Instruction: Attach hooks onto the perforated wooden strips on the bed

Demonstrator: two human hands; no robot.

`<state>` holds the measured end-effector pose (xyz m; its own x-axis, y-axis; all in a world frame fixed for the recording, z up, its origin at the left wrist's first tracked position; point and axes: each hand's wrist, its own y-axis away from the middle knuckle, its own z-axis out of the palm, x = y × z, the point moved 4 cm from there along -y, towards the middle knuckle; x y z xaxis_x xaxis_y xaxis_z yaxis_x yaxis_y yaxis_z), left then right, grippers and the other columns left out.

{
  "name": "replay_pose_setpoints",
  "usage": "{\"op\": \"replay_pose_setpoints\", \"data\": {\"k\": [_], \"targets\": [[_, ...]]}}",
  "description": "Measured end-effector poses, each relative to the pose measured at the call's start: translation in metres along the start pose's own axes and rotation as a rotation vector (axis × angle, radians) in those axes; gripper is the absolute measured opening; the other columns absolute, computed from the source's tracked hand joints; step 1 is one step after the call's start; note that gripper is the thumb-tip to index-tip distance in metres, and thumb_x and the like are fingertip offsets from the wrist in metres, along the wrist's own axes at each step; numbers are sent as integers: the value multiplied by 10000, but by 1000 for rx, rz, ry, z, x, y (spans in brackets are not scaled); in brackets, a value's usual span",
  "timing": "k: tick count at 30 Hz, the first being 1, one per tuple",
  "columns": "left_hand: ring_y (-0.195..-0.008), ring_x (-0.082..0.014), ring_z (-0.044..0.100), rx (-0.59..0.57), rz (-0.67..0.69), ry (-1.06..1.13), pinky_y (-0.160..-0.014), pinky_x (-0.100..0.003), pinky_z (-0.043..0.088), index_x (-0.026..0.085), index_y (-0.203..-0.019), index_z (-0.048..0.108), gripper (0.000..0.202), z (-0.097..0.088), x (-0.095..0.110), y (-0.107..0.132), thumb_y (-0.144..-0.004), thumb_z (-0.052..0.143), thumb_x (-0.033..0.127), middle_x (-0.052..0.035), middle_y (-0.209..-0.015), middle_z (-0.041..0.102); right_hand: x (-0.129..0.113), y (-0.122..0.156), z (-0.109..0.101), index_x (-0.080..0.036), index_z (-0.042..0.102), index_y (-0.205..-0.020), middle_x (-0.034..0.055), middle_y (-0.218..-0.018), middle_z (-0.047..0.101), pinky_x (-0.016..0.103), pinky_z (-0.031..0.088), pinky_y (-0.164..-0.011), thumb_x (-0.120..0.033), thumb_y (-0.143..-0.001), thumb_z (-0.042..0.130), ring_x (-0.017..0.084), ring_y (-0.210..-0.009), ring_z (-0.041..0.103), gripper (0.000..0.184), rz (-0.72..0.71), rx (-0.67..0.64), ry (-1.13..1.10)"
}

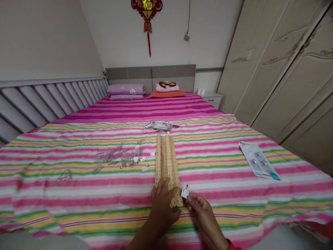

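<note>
White hooked piece (185, 192), small, at the lower centre of the frame, pinched between the thumb and fingers of the right hand (202, 210). Just left of it, the left hand (162, 202), its grip spread and loose, rests on perforated wooden strips (169, 159) running up the middle of a striped bed cloth (221, 208). Farther up, a blister card (258, 161) lies at right, small clear packets (111, 155) left of centre, a packet pile (160, 126) mid-frame. The piece could drop if the pinch slackens; the strips might skew if pushed unevenly, the cloth being soft.
</note>
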<state>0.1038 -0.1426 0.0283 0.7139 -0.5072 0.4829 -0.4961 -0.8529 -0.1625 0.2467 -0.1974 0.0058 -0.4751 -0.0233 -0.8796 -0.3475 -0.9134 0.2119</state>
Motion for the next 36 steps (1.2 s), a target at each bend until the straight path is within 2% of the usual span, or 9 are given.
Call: {"op": "replay_pose_setpoints", "data": {"k": [2,4,8,10,14,21,29,33,36], "targets": [[-1374,-404,228,-39,-66,-53,-1049,-654,173,351,-1238,573,690,4,-1,-1,-570,717,253,-63,-1502,337,0,-1,-1,-157,690,-697,7,-608,616,245,376,-554,-403,-606,800,124,-548,483,284,-5,12,7],[-1381,-400,212,-59,-105,-80,-1045,-643,187,351,-1261,553,713,6,-3,-2,-573,706,242,-58,-1516,309,-2,0,-2,-159,691,-706,8,-614,619,245,374,-548,-409,-601,803,125,-546,482,294,-14,20,26],[-1378,-360,242,-57,-71,-95,-1024,-519,306,342,-1294,526,742,5,-6,-2,-582,681,204,-54,-1517,311,-9,2,-2,-165,679,-681,-1,-587,607,242,369,-533,-440,-598,801,119,-527,465,312,-34,27,72],[-1368,-359,259,-61,-75,-111,-992,-493,340,357,-1291,525,735,5,-9,-2,-589,668,194,-42,-1512,323,-12,3,-1,-168,677,-673,1,-588,612,241,370,-527,-451,-600,798,120,-529,470,316,-35,25,82],[-1339,-363,296,-65,-134,-146,-931,-486,369,382,-1269,537,746,3,-9,-2,-570,655,150,-35,-1504,339,-16,4,3,-163,685,-670,14,-609,631,243,383,-538,-459,-587,803,124,-542,487,329,-29,11,89],[-1301,-333,328,10,-194,-176,-909,-463,368,405,-1245,547,742,-5,-5,6,-581,615,82,-19,-1471,387,-19,6,2,-169,683,-663,6,-594,618,241,377,-536,-450,-601,796,121,-539,477,309,-27,3,83],[-1315,-315,304,-43,-272,-196,-897,-446,380,434,-1262,523,772,-11,-8,7,-581,620,84,21,-1486,363,-21,7,-1,-162,677,-650,4,-575,596,241,349,-515,-477,-594,794,116,-516,445,341,-34,6,97],[-1345,-307,279,-44,-300,-209,-935,-461,362,432,-1278,510,729,-11,-5,10,-616,667,171,11,-1500,343,-17,6,-2,-162,682,-644,-6,-557,584,232,343,-515,-474,-569,811,109,-520,446,346,-21,8,68],[-1366,-346,244,-73,-280,-201,-1022,-573,247,415,-1270,527,678,-16,-2,5,-623,716,340,-18,-1506,336,-14,6,-1,-164,677,-624,-8,-547,583,231,341,-514,-478,-553,817,106,-513,446,350,-8,17,49]]}}
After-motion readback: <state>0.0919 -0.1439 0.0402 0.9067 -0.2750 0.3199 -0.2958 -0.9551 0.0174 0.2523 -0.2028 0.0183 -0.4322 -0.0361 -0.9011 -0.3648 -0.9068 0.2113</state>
